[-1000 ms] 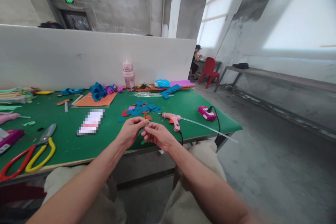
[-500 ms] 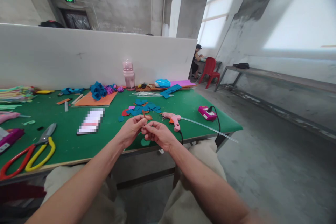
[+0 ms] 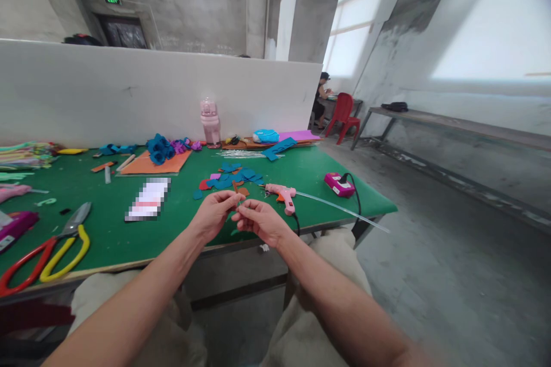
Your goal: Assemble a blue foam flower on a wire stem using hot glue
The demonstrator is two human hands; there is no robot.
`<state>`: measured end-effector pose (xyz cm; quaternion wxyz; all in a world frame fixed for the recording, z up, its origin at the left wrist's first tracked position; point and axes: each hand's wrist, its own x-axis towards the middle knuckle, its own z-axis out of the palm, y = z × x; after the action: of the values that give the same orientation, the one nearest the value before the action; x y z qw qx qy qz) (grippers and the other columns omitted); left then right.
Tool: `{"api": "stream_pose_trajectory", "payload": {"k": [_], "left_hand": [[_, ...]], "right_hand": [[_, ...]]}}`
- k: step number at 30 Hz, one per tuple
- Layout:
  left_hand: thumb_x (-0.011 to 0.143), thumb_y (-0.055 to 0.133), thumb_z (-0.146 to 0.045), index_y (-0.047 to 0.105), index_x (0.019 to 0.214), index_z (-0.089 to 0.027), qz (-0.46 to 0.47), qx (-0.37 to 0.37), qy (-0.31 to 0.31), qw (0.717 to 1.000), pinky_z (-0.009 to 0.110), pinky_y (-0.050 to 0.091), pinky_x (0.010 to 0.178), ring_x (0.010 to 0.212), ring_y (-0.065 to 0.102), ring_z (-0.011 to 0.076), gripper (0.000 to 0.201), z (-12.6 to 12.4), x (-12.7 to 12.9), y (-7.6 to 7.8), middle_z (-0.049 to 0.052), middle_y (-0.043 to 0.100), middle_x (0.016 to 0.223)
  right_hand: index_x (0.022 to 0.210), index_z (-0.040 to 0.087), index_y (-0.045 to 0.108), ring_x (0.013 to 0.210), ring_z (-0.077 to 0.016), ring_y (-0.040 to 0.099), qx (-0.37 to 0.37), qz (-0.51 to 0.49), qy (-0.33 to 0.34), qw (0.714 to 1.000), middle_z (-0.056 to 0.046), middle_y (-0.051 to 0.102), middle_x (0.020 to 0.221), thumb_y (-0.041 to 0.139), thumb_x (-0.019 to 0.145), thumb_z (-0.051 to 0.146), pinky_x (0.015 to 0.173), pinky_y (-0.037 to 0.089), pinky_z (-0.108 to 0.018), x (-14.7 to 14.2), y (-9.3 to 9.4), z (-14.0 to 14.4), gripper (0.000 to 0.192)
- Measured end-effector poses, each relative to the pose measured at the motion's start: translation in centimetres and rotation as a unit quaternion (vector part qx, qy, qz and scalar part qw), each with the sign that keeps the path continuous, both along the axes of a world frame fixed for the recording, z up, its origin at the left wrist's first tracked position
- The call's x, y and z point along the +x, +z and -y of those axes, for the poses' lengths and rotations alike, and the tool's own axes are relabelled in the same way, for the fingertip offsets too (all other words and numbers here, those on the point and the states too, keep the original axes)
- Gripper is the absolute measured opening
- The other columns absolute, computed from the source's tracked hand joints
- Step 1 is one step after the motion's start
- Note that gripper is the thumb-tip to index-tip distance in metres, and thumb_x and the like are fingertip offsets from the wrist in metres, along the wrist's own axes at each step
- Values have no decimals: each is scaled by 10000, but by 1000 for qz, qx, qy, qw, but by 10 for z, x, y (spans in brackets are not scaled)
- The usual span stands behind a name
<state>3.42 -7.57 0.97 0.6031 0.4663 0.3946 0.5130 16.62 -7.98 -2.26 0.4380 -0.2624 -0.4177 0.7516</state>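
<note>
My left hand [image 3: 214, 215] and my right hand [image 3: 259, 221] meet above the near edge of the green table [image 3: 112, 229]. Between their fingertips they pinch a small brown felt piece [image 3: 236, 194] on a thin stem; most of it is hidden by my fingers. Just beyond my hands lies a scatter of blue felt cut-outs [image 3: 235, 176]. A pink glue gun [image 3: 282, 195] with a clear glue stick lies right of my right hand.
Red and yellow-handled shears [image 3: 47, 249] lie at the near left. A pink bottle [image 3: 209, 122], blue felt flowers [image 3: 161, 148] and an orange sheet [image 3: 155, 163] stand by the white partition [image 3: 150, 92]. A pink power strip [image 3: 340, 184] sits at the right edge. A person sits far back by a red chair [image 3: 344, 116].
My hands have stayed together at the table edge, shifting slightly while turning the small piece between the fingers. Nothing else has moved.
</note>
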Motion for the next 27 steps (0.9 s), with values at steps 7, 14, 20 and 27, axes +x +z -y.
{"api": "stream_pose_trajectory", "payload": {"k": [7,14,20,27], "left_hand": [[568,723,-261,543,520,-137,21,3,16,1000,178,328,436,436,405,40,224,-2,-1,-4,-45,484,482],[598,712,-267,528,579,-144,31,-3,-12,999,166,333,437,428,420,33,222,-2,-2,-6,-61,474,496],[619,705,-276,618,936,-138,0,-27,-100,995,211,399,524,511,489,68,356,-3,-9,-1,3,583,652],[573,732,-271,673,699,-101,-6,-16,-25,1000,183,357,510,534,455,54,220,-7,-8,-4,1,571,596]], "right_hand": [[724,150,546,506,-55,566,12,6,9,1000,-10,665,686,705,618,352,570,469,-203,-1,0,1,278],[727,154,553,514,-58,571,11,16,7,1000,-5,663,681,708,613,363,572,468,-206,0,0,1,283],[717,145,568,518,-53,571,21,4,-6,1000,-4,663,704,699,629,357,554,467,-191,3,1,0,265],[732,150,556,511,-57,572,3,6,2,1000,-3,667,681,712,612,342,569,476,-203,2,0,0,275]]}}
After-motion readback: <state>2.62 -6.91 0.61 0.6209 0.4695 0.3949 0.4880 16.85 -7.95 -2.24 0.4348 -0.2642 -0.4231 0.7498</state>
